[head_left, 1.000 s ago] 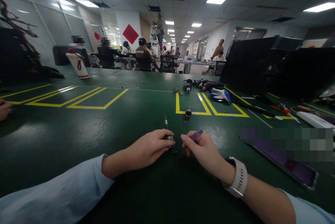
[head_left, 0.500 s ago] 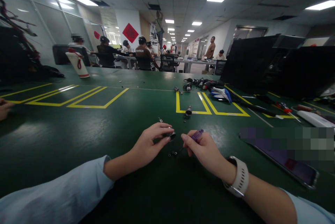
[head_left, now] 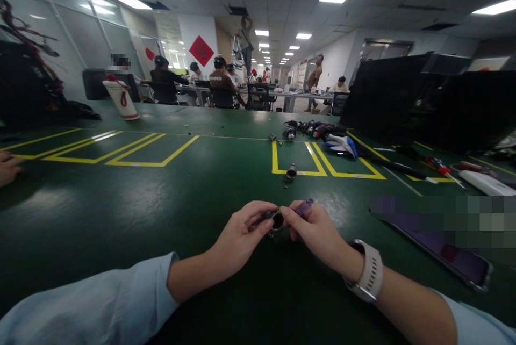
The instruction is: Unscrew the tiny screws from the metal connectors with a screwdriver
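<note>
My left hand (head_left: 242, 232) is closed around a small round metal part (head_left: 277, 220) with a dark hollow, held just above the green table (head_left: 161, 210). My right hand (head_left: 314, 229) pinches a small purple-handled tool (head_left: 303, 207) and its fingertips meet the metal part from the right. Both hands sit close together near the table's front middle. A white watch (head_left: 368, 272) is on my right wrist.
A small metal cylinder (head_left: 291, 173) stands on a yellow line behind my hands. Further back lie dark parts (head_left: 306, 129) and a blue-white glove (head_left: 341, 145). A phone (head_left: 443, 251) lies at the right, screwdrivers (head_left: 437, 165) beyond it. Another person's hand (head_left: 8, 167) rests at the left edge.
My left hand turned the metal part over, so its thin pin no longer points up, and brought it to my right fingertips. The tiny loose bits on the table are now hidden.
</note>
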The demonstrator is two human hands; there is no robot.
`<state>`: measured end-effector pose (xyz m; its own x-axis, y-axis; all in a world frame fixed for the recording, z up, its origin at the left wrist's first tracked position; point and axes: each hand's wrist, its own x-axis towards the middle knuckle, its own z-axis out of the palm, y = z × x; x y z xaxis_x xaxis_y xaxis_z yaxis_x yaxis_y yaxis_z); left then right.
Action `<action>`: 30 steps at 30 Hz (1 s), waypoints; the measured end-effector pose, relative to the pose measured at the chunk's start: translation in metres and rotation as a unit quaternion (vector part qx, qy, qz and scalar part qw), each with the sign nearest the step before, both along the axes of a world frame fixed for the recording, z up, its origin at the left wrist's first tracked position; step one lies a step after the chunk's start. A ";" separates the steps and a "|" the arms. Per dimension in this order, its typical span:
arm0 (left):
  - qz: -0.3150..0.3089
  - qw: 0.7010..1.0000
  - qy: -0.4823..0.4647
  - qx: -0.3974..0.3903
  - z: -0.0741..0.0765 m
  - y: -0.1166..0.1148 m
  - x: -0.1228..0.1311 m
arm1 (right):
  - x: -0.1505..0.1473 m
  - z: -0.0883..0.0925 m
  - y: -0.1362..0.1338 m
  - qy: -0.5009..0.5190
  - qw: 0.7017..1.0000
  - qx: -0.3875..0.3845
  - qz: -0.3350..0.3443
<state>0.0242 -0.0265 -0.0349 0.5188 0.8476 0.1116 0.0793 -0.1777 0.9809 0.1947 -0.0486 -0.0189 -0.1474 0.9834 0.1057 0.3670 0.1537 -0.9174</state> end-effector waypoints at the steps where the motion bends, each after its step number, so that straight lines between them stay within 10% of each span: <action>1: -0.004 1.000 -0.002 -0.003 -0.001 0.000 0.000 | 0.000 0.001 0.000 0.000 1.000 0.001 0.001; 30: -0.008 0.999 0.036 0.009 0.006 -0.005 0.000 | 0.012 0.002 0.010 0.149 0.987 -0.050 -0.009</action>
